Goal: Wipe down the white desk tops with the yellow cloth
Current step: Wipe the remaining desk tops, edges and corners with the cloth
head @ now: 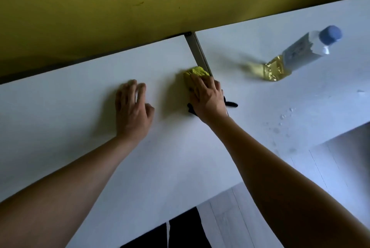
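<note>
Two white desk tops meet at a grey metal gap strip (197, 51): the left desk top (70, 117) and the right desk top (260, 33). My right hand (206, 97) presses the bunched yellow cloth (195, 72) flat onto the left desk top, right beside the strip; most of the cloth is hidden under my fingers. My left hand (133, 107) rests palm-down on the left desk top, fingers spread, holding nothing. A dark strap (230, 104) shows at my right wrist.
A plastic bottle (296, 53) with a blue cap and some yellowish liquid stands on the right desk top. Water droplets (283, 116) lie near that desk's front edge. A yellow-green wall (120, 7) runs behind the desks. Grey floor (224, 217) shows below.
</note>
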`<control>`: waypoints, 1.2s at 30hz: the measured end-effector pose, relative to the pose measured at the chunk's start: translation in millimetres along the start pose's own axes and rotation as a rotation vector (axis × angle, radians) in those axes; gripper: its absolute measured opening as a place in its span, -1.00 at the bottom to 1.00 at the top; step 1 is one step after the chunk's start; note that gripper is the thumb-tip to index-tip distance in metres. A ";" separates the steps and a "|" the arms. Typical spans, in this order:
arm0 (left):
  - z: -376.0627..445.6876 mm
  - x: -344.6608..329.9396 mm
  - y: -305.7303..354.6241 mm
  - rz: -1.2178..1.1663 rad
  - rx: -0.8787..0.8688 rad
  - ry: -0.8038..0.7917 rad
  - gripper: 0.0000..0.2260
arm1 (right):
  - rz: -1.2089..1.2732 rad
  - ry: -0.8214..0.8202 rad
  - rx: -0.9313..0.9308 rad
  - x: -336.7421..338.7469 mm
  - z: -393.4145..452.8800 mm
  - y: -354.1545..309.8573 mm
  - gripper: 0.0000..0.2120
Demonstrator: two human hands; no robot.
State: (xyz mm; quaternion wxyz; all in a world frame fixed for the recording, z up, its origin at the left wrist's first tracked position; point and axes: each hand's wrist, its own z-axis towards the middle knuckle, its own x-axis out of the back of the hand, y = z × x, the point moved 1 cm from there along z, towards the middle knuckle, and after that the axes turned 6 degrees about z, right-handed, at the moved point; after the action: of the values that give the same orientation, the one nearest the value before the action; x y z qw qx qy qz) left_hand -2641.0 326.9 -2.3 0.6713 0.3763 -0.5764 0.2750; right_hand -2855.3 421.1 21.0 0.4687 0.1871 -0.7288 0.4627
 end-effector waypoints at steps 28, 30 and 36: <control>-146.3 56.7 123.3 -0.119 -0.290 -0.254 -0.69 | 0.273 0.144 -0.308 64.4 -239.5 44.3 -0.38; -148.3 54.9 140.8 -0.128 -0.278 -0.247 -0.70 | 0.293 0.155 -0.304 74.2 -244.3 61.2 -0.39; -151.7 45.1 202.9 -0.123 -0.226 -0.233 -0.63 | 0.328 0.173 -0.242 116.2 -234.7 117.6 -0.37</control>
State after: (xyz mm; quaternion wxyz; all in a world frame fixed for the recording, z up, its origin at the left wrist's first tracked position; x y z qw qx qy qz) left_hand -2709.7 563.5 72.2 0.6535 0.3622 -0.6535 0.1213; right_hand -2875.7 698.3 92.9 0.4671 -0.0321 -0.7568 0.4561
